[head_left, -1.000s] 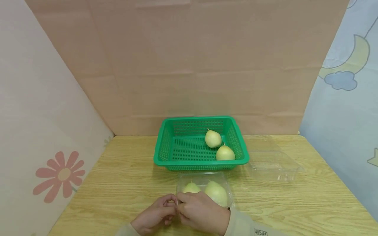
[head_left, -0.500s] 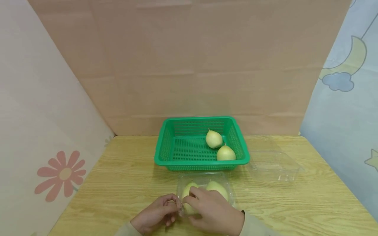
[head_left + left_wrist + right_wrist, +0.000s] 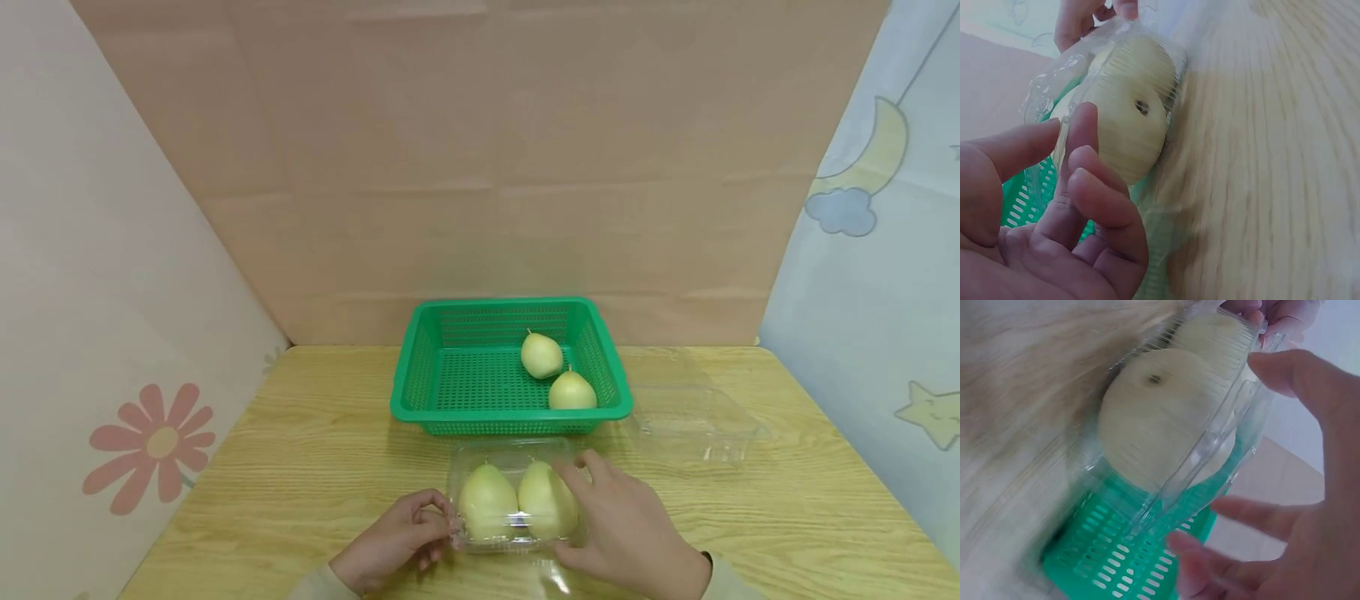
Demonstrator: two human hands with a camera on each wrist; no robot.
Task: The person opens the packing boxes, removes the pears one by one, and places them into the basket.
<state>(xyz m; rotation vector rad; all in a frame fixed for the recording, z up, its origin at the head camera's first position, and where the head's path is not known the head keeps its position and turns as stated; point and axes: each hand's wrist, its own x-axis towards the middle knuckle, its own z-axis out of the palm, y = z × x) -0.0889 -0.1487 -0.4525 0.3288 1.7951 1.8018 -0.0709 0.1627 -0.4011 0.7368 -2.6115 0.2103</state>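
A clear plastic clamshell box (image 3: pixel 517 546) lies near the table's front with two yellow-green pears (image 3: pixel 487 500) side by side inside. Its lid is down over them. At the box's left front corner my left hand (image 3: pixel 401 537) pinches the rim between thumb and index finger, as the left wrist view shows. My right hand (image 3: pixel 630 525) is spread by the right side of the box, its fingers parted and curved a little. In the right wrist view, the thumb and fingers of the right hand (image 3: pixel 1310 506) are close to the rim; whether they touch it I cannot tell.
Behind the box stands a green plastic basket (image 3: pixel 420 414) with two more pears (image 3: pixel 542 356) in its right half. Another clear plastic box (image 3: pixel 697 421) sits open on the table (image 3: pixel 315 450) to the right of the basket. Papered walls enclose the back and sides.
My right hand has moved from the left front corner across the box to its right side, and its fingers have spread. The left hand stays at the left corner.
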